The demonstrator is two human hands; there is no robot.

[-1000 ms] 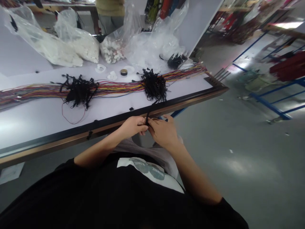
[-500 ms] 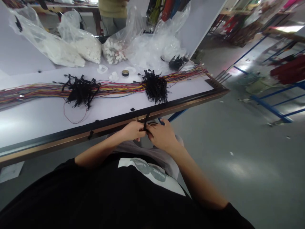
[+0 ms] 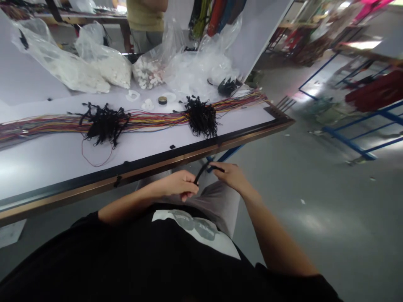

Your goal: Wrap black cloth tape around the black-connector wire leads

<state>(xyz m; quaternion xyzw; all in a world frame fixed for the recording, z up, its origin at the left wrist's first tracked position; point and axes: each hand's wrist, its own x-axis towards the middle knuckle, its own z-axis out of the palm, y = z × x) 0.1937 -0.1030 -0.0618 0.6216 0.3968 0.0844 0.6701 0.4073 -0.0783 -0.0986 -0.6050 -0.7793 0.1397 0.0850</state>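
A black strip (image 3: 202,172), narrow and bendy, runs between my two hands in front of the table edge; I cannot tell whether it is tape or cable. My left hand (image 3: 181,184) is closed on its lower end, thumb against fingers. The upper part is pinched by my right hand (image 3: 231,175), which is farther right, and a dark length lies along its fingers. Beyond the edge, a bunch of black leads with small connectors (image 3: 201,117) rests on a bundle of coloured wires (image 3: 154,119). A second black bunch (image 3: 105,121) lies to its left.
Plastic bags of white parts (image 3: 116,71) stand along the back of the table, beside crumpled clear bags (image 3: 201,67). A small tape roll (image 3: 162,100) lies before them. A raised metal-edged rim (image 3: 151,162) borders the table. Blue-framed racks (image 3: 349,142) stand right; a person (image 3: 146,21) is behind.
My hands have moved apart, the right one to the right and the left slightly down. More of the black strip now shows between them. The view has shifted slightly.
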